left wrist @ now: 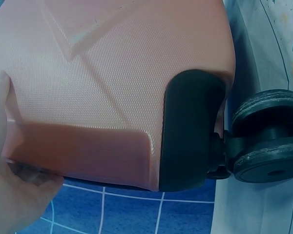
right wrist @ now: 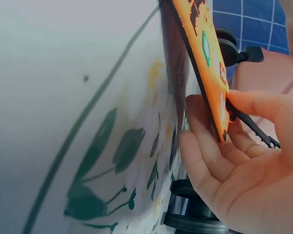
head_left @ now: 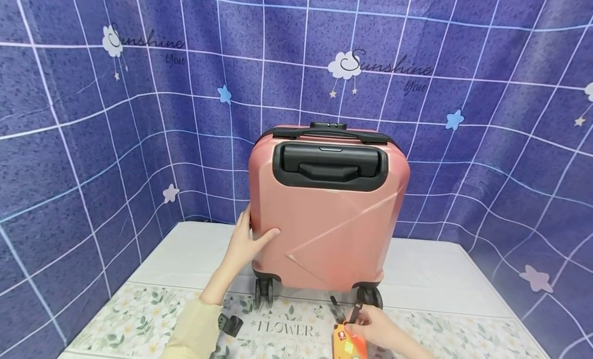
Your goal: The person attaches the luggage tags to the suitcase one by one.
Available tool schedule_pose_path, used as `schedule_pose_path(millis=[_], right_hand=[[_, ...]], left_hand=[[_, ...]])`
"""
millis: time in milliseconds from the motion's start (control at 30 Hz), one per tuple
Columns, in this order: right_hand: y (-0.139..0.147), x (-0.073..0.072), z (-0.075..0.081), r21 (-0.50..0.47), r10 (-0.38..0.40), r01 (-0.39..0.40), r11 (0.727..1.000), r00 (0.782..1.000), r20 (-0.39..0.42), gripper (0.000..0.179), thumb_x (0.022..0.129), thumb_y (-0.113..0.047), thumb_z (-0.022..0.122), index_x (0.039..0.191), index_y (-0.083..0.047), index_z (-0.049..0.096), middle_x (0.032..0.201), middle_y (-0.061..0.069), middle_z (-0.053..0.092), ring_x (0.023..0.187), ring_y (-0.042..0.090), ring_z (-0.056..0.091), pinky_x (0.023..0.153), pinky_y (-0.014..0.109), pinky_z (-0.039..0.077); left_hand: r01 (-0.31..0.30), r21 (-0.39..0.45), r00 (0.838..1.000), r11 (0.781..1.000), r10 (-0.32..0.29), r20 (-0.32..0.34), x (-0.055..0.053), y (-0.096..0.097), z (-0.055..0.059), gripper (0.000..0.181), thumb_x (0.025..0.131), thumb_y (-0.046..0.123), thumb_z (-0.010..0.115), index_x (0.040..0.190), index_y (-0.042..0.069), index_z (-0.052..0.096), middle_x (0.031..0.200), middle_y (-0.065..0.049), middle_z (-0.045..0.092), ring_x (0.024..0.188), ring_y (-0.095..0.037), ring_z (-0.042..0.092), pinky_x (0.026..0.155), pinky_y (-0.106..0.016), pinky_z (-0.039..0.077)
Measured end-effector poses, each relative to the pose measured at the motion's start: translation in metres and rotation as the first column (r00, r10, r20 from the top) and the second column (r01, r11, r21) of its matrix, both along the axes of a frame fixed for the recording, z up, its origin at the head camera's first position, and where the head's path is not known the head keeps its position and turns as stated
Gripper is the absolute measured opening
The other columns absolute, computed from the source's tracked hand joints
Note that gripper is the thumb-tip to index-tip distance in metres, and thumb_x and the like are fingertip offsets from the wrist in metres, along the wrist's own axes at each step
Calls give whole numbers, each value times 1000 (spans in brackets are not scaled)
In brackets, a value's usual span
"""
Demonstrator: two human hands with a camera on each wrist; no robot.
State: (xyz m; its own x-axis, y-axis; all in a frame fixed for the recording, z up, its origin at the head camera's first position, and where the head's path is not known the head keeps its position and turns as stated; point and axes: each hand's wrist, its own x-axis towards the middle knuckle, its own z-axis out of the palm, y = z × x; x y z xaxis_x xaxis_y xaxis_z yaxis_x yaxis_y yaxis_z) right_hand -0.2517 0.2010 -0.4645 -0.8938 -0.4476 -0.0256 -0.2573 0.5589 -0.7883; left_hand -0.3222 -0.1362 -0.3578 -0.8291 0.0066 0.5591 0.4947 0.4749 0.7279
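A pink hard-shell suitcase [head_left: 324,225] stands upright on its wheels, its black telescoping handle [head_left: 330,163] pushed down in the recess. My left hand [head_left: 244,244] grips its left side, thumb on the front face and the other fingers round the edge, partly hidden behind the shell. In the left wrist view that hand [left wrist: 17,195] is low on the case, away from the black wheel [left wrist: 268,151]. By the right front wheel, my right hand [head_left: 376,329] pinches an orange luggage tag [head_left: 348,344] at its strap end. The black strap [right wrist: 256,129] sticks out past the fingers in the right wrist view.
Under the suitcase lies a white cloth [head_left: 194,251] with a floral band [head_left: 139,318] across its front. A blue-purple grid curtain [head_left: 296,60] hangs behind and at both sides. A black band with a small block [head_left: 230,325] is by the left sleeve.
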Motion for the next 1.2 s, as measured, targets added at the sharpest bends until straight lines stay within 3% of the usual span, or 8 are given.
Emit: schedule_pose_path(millis=[333, 500, 700, 867, 1100, 1200], right_hand=[[2, -1, 8, -75, 7, -1, 997, 997, 76, 27, 88, -26, 63, 100, -2, 70, 80, 4, 67, 68, 8, 54, 60, 25, 45], [5, 1, 14, -85, -16, 23, 996, 996, 87, 30, 85, -28, 67, 82, 2, 67, 73, 2, 66, 64, 10, 55, 55, 26, 46], [9, 6, 26, -91, 20, -14, 996, 998, 65, 37, 87, -30, 65, 72, 4, 59, 70, 3, 67, 62, 9, 57, 53, 25, 46], [12, 10, 31, -79, 48, -44, 996, 997, 52, 44, 88, -30, 64, 69, 9, 54, 63, -5, 57, 56, 3, 49, 51, 22, 43], [16, 13, 35, -157, 143, -145, 977, 989, -24, 23, 92, -19, 60, 89, 2, 69, 80, 4, 70, 70, 1, 60, 63, 21, 49], [17, 15, 40, -132, 147, -156, 979, 986, -75, 21, 91, -19, 60, 90, 0, 69, 80, 5, 69, 67, -1, 56, 60, 21, 48]], left_hand=[[1, 1, 1000, 1000, -1, -12, -3, 1, -1, 95, 77, 33, 76, 150, 12, 19, 132, -17, 43, 125, -32, 46, 103, -47, 40], [4, 13, 1000, 1000, -4, -12, -3, 1, -1, 95, 76, 32, 77, 150, 12, 19, 133, -17, 43, 126, -32, 46, 104, -47, 39], [-9, 20, 1000, 1000, 9, -7, -1, 0, -1, 95, 76, 31, 77, 149, 11, 21, 136, -17, 43, 125, -32, 47, 104, -47, 40], [-21, 10, 1000, 1000, 22, -23, 0, 0, -2, 95, 76, 30, 77, 149, 9, 21, 139, -18, 41, 125, -34, 47, 103, -47, 40], [-40, 5, 999, 999, 40, -26, 1, 1, -4, 93, 76, 30, 77, 148, 8, 23, 137, -18, 43, 121, -33, 50, 100, -47, 42], [-37, 8, 999, 999, 37, -30, 1, 1, -3, 94, 75, 31, 78, 149, 10, 23, 138, -17, 42, 122, -32, 49, 101, -47, 42]])
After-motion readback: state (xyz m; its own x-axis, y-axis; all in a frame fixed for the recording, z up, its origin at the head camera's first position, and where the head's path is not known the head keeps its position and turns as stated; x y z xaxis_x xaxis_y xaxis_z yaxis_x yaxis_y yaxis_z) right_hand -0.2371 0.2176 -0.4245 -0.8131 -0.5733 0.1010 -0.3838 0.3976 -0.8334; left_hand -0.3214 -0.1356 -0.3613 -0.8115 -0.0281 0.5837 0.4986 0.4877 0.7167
